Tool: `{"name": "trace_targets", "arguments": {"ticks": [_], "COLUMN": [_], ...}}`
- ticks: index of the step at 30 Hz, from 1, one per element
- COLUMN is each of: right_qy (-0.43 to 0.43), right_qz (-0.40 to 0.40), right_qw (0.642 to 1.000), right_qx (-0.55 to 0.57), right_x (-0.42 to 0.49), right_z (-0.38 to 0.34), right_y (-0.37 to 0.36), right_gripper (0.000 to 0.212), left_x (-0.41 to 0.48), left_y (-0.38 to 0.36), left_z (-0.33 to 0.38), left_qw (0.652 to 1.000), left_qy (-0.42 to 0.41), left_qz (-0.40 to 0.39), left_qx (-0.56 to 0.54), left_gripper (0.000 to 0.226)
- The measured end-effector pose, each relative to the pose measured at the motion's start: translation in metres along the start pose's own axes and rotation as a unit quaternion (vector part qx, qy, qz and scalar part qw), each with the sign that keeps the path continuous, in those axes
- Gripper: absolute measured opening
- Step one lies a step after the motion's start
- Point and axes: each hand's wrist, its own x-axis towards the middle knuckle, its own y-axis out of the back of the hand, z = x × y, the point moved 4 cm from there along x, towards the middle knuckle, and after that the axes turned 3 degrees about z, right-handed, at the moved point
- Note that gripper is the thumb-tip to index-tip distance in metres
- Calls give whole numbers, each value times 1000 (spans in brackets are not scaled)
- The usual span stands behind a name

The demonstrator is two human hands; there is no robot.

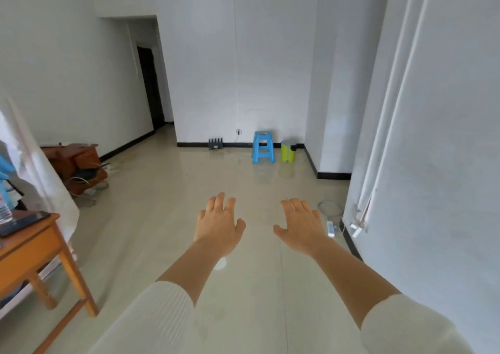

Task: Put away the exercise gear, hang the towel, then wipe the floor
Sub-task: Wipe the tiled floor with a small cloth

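Note:
Both arms reach forward over the glossy beige tiled floor [167,218]. My left hand [217,225] is held palm down with relaxed, spread fingers and holds nothing. My right hand [300,225] is likewise palm down, fingers straight, with nothing in it. White sleeves are pushed up both forearms. No exercise gear, towel or cloth shows in the head view.
An orange wooden table [32,248] with a dark tablet and a water bottle stands at left. Behind it is a dark brown cabinet [73,161] with cables. A blue stool [263,146] and green bin [288,150] sit by the far wall. A power strip [330,227] lies at right.

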Motion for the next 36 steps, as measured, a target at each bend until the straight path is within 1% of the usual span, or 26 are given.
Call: {"name": "trace_targets", "arguments": {"ticks": [5, 8, 10, 15, 18, 20, 23, 27, 32, 36], "right_qy": [18, 28, 23, -1, 10, 15, 14, -3, -4, -11], "right_qz": [13, 0, -10, -18, -22, -30, -30, -37, -38, -24], "right_qw": [999, 999, 998, 1000, 999, 999, 999, 999, 999, 999], "right_qx": [-24, -45, -53, -25, -34, -41, -43, -21, -19, -34], "right_x": [149, 242, 304, 441, 519, 575, 673, 814, 969, 1087], "right_z": [31, 55, 69, 95, 107, 116, 126, 131, 149, 177], "right_y": [-38, -56, -66, -93, -124, -150, -185, -220, -249, -273], "right_gripper": [65, 65, 66, 67, 67, 67, 66, 67, 67, 67], "left_x": [151, 245, 306, 443, 523, 576, 666, 796, 955, 1072], "left_y": [-64, -95, -110, -146, -185, -217, -257, -301, -342, -378], "left_z": [-11, -12, -14, -28, -45, -56, -78, -119, -158, -171], "left_qw": [1000, 1000, 1000, 1000, 1000, 999, 999, 997, 996, 996], "left_qy": [-1, 3, 3, 2, 25, 14, -7, -17, 33, 36], "left_qz": [4, -9, -13, -5, -11, -25, -25, -42, -64, -57], "left_qx": [6, 6, 4, 4, 13, 33, 45, 63, 51, 51], "left_gripper": [58, 60, 60, 60, 60, 60, 61, 61, 64, 66]}}
